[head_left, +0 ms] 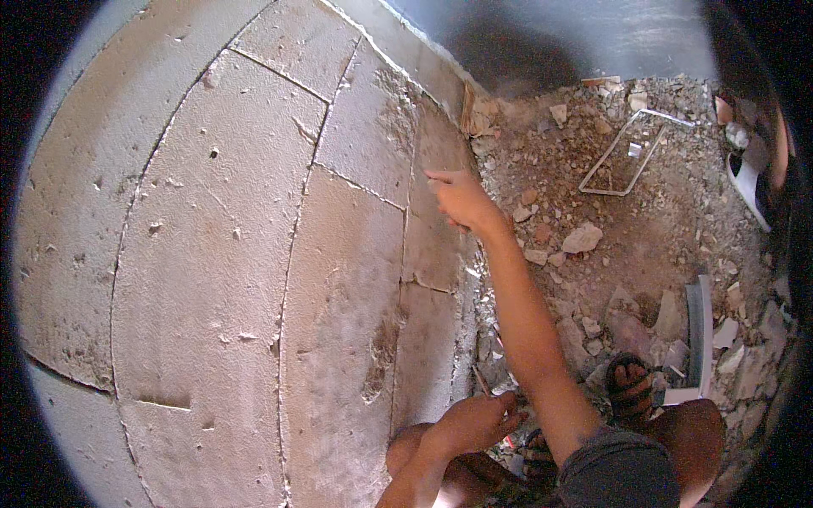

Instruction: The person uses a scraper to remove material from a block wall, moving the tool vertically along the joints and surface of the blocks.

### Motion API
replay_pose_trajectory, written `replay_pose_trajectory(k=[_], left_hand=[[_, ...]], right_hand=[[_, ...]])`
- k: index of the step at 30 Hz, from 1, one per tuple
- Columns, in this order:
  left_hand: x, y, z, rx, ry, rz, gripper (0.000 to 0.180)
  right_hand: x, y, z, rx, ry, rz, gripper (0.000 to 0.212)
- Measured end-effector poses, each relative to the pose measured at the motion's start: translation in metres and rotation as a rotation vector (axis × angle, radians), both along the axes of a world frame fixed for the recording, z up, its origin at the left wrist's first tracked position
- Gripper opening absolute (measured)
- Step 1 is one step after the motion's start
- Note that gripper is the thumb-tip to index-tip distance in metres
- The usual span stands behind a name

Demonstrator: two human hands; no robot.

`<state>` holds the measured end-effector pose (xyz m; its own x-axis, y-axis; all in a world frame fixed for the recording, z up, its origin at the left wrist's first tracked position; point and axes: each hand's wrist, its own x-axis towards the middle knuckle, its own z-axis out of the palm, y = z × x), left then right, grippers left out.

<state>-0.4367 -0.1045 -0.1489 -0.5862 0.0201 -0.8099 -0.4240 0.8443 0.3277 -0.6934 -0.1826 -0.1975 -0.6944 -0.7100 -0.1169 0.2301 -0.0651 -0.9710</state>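
My right hand is stretched forward against the block wall. Its index finger points out to the wall's surface near a joint, while the other fingers are partly bent; I see nothing held in it. Low in front of my knees is my left hand, its fingers curled. A thin brownish stick-like piece rises beside those fingers, and whether it is gripped is unclear. The wall is made of large pale blocks with dark joints, pits and chipped patches.
Broken stone and dirt cover the ground to the right of the wall. A bent pale frame, a grey-white angled profile and a white slipper-like object lie there. My sandaled foot rests on rubble. Behind stands a blue-grey surface.
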Motion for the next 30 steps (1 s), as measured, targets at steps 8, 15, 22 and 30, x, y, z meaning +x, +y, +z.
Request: replay_pose_trajectory(k=[8,15,22,30], left_hand=[[0.003,0.001,-0.003,0.014,0.054,-0.006,0.035],[-0.004,0.005,-0.002,-0.01,0.026,-0.025,0.036],[-0.003,0.004,-0.002,-0.014,0.029,-0.052,0.037],[0.0,0.004,-0.001,-0.007,0.03,-0.012,0.036]], right_hand=[[-0.008,-0.002,0.0,-0.037,0.013,0.023,0.045],[-0.024,-0.003,-0.021,0.042,0.071,0.012,0.043],[-0.001,-0.014,-0.012,0.024,0.076,-0.017,0.043],[-0.001,-0.024,-0.017,-0.025,0.126,-0.004,0.044]])
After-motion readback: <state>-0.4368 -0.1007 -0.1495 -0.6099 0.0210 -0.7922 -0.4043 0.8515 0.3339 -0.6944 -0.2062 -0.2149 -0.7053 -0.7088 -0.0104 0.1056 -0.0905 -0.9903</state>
